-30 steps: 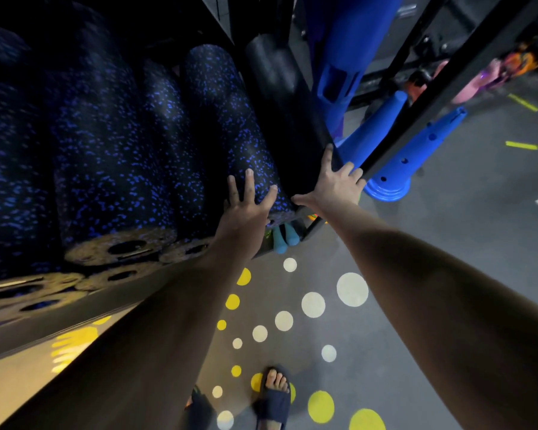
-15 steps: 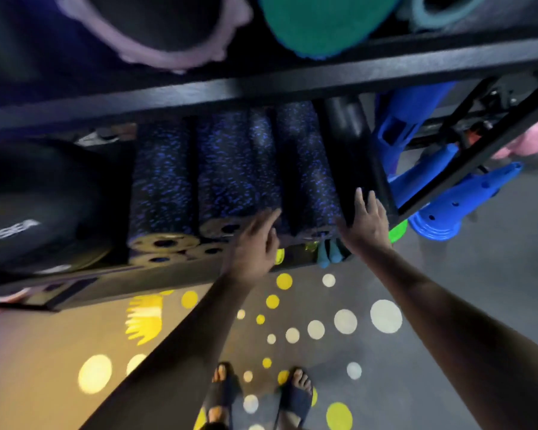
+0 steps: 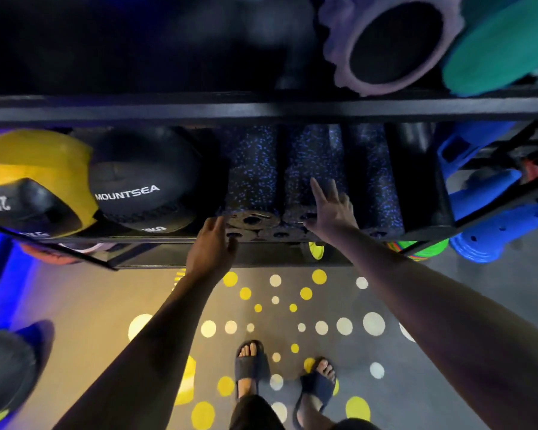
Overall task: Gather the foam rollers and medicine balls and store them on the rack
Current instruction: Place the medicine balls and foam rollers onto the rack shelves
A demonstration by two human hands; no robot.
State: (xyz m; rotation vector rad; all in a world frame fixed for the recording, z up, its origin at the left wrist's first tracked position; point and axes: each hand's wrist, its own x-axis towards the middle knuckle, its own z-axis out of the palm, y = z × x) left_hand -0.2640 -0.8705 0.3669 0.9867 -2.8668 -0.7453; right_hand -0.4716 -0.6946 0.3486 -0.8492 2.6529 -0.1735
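Observation:
Several black foam rollers with blue speckles (image 3: 252,172) lie side by side on the middle shelf of the black rack (image 3: 261,108), with a plain black roller (image 3: 413,169) at their right. My left hand (image 3: 213,246) touches the round ends of the leftmost rollers, fingers apart. My right hand (image 3: 331,207) rests spread on top of a speckled roller. Left of the rollers sit a black MOUNTSEA medicine ball (image 3: 143,181) and a yellow-and-black ball (image 3: 35,181). A ridged purple roller (image 3: 389,41) and a green roller (image 3: 503,48) lie on the upper shelf.
Blue cones (image 3: 503,225) lean beside the rack at the right, with a green and orange object (image 3: 420,248) below them. My sandalled feet (image 3: 249,367) stand on grey floor dotted yellow and white. A dark round object (image 3: 7,370) sits at the lower left.
The view has pulled back and risen, bringing the medicine balls and upper shelf into sight. My hands have shifted left from the right-hand rollers to the middle and leftmost ones.

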